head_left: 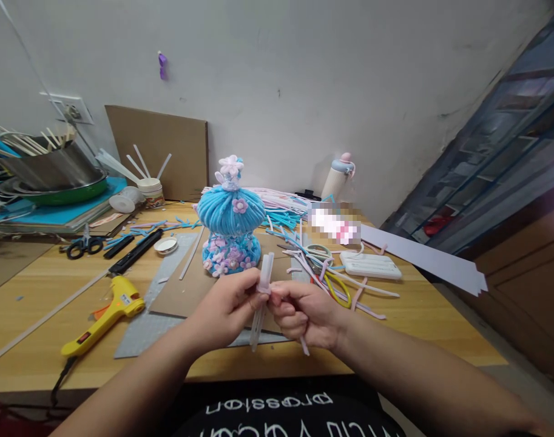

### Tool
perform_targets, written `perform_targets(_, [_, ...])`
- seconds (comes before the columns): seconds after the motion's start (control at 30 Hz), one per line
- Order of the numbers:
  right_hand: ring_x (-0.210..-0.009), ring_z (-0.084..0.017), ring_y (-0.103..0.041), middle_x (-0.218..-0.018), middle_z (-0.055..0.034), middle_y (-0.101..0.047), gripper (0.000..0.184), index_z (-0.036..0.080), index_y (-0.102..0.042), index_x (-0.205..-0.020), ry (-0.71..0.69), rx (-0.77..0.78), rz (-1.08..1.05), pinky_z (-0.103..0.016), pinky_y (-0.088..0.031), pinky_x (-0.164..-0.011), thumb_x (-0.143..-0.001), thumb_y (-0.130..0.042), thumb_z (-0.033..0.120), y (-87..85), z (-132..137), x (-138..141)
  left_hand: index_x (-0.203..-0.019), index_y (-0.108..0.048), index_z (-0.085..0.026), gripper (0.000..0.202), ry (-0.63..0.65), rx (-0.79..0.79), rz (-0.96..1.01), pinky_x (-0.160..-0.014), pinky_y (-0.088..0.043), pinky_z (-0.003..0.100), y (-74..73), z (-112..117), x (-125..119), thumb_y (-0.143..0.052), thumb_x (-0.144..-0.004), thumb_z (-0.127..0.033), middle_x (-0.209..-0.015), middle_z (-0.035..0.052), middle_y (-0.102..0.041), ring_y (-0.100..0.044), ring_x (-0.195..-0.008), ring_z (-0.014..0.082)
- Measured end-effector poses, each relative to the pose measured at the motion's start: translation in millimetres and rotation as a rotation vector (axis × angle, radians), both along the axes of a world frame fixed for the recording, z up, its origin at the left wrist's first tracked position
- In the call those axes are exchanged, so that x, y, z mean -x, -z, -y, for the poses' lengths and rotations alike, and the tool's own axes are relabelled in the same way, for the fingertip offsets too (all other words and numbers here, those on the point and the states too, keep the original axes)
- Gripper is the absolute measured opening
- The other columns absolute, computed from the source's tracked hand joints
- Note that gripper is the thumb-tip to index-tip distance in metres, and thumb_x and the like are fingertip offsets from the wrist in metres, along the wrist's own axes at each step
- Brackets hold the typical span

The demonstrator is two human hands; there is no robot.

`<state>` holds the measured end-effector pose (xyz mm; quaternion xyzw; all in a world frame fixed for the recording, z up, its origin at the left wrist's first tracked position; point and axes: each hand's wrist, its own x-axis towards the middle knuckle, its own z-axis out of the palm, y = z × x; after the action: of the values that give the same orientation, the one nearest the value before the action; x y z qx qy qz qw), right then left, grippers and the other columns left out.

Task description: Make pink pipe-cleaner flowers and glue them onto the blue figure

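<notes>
In front of my chest, my left hand (233, 303) pinches a small bundle of translucent sticks (266, 267), upright, that look like glue sticks. A pale pink pipe cleaner (305, 347) crosses around the bundle's middle, its tail hanging below my right hand (306, 309). The fingers of that hand are closed on the pipe cleaner, touching the left fingertips. Just behind my hands stands a blue pipe-cleaner ornament (231, 212) with a domed top and pink and white flowers. It rests on a cardboard sheet (172, 297) over a grey cutting mat (135, 337).
A yellow glue gun (106, 315), a black utility knife (135, 252) and dark scissors (84, 244) lie left. Loose pipe cleaners (363, 282), yellow-handled scissors (338, 288) and a white box (370, 266) lie right. A bottle (335, 180) and a jar of sticks (150, 191) stand behind.
</notes>
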<state>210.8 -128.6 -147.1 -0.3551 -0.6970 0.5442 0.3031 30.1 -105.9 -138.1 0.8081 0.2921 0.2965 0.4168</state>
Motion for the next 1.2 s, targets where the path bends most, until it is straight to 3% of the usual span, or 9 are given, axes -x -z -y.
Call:
perform_targets(0.1, [-0.038, -0.006, -0.022, -0.057, 0.0075, -0.033, 0.024, 0.019, -0.041, -0.075, 0.0, 0.139, -0.039, -0.019, -0.024, -0.038, -0.09, -0.033, 0.037, -2.6, 0.5, -1.1, -0.08, -0.054, -0.016, 0.019, -0.001, 0.107, 0.057, -0.063, -0.037, 0.025, 3.1, -1.3, 1.3, -0.048, -0.089, -0.032, -0.072, -0.0009, -0.05, -0.046, -0.069, 0.0135])
perform_targets(0.2, [-0.056, -0.01, -0.044, -0.071, -0.0007, -0.051, 0.014, 0.016, -0.051, -0.09, 0.176, -0.422, 0.179, -0.022, -0.035, -0.051, -0.087, -0.045, 0.029, -5.5, 3.0, -7.1, -0.081, -0.053, -0.016, 0.02, 0.024, 0.279, 0.158, -0.065, -0.039, 0.026, 4.6, -3.2, 1.3, -0.051, -0.086, -0.035, -0.074, -0.0004, -0.05, -0.048, -0.072, 0.0143])
perform_targets(0.33, [-0.065, -0.013, -0.049, -0.07, -0.0043, -0.056, 0.02, 0.015, -0.059, -0.077, 0.128, -1.039, 0.497, -0.024, -0.04, -0.059, -0.088, -0.042, 0.018, -3.4, 3.8, -10.6, -0.077, -0.051, -0.016, 0.021, 0.08, 0.358, 0.181, -0.063, -0.039, 0.025, 2.5, -3.9, -0.2, -0.05, -0.086, -0.035, -0.07, -0.0018, -0.048, -0.046, -0.067, 0.013])
perform_targets(0.5, [-0.04, -0.008, -0.04, -0.043, 0.0045, -0.046, 0.038, 0.017, -0.054, -0.05, 0.561, -0.546, 0.449, -0.017, -0.035, -0.033, -0.085, -0.043, 0.027, -0.8, 0.0, -0.8, -0.08, -0.054, -0.016, 0.019, 0.045, 0.003, -0.012, -0.067, -0.037, 0.026, 0.5, 0.3, 2.1, -0.045, -0.09, -0.03, -0.074, 0.0002, -0.051, -0.047, -0.071, 0.0143])
perform_targets(0.63, [-0.032, -0.006, -0.03, -0.044, 0.0076, -0.039, 0.035, 0.016, -0.051, -0.063, 0.187, -0.289, 0.316, -0.017, -0.03, -0.032, -0.091, -0.03, 0.021, -3.5, -0.4, 1.5, -0.08, -0.055, -0.016, 0.021, -0.01, -0.068, -0.067, -0.064, -0.036, 0.026, 4.6, 0.7, 5.6, -0.044, -0.091, -0.03, -0.072, 0.0, -0.051, -0.046, -0.069, 0.0141])
perform_targets(0.77, [-0.058, -0.011, -0.046, -0.068, -0.0003, -0.053, 0.013, 0.016, -0.052, -0.084, 0.201, -0.609, 0.324, -0.022, -0.038, -0.054, -0.089, -0.043, 0.025, -3.7, 3.7, -4.8, -0.08, -0.052, -0.016, 0.022, -0.002, 0.157, 0.052, -0.062, -0.036, 0.024, 10.2, -4.2, 4.0, -0.048, -0.088, -0.036, -0.072, -0.0013, -0.048, -0.046, -0.07, 0.0139])
perform_targets(0.87, [-0.064, -0.013, -0.043, -0.068, -0.0025, -0.049, 0.017, 0.017, -0.053, -0.075, 0.166, -0.842, 0.387, -0.026, -0.035, -0.059, -0.088, -0.043, 0.022, -0.2, 4.0, -8.4, -0.079, -0.05, -0.016, 0.023, 0.044, 0.289, 0.123, -0.061, -0.037, 0.024, 9.6, -5.8, 1.4, -0.048, -0.088, -0.037, -0.071, -0.002, -0.046, -0.045, -0.067, 0.0132])
perform_targets(1.07, [-0.041, -0.007, -0.022, -0.055, 0.0074, -0.029, 0.02, 0.02, -0.041, -0.069, 0.067, 0.091, -0.121, -0.02, -0.024, -0.04, -0.086, -0.041, 0.03, 5.2, -0.2, -0.6, -0.078, -0.054, -0.016, 0.021, 0.003, -0.043, -0.03, -0.065, -0.037, 0.025, 3.6, -1.0, 1.8, -0.046, -0.09, -0.032, -0.072, -0.0005, -0.051, -0.046, -0.069, 0.0137])
perform_targets(1.2, [-0.039, -0.003, -0.025, -0.056, 0.0078, -0.038, 0.025, 0.018, -0.044, -0.074, 0.128, 0.382, -0.479, -0.017, -0.018, -0.039, -0.082, -0.056, 0.039, 10.7, -2.1, 6.2, -0.096, -0.052, -0.018, 0.015, -0.039, 0.088, 0.143, -0.073, -0.042, 0.027, 13.4, -0.4, -3.6, -0.049, -0.088, -0.03, -0.088, 0.0029, -0.058, -0.054, -0.081, 0.016])
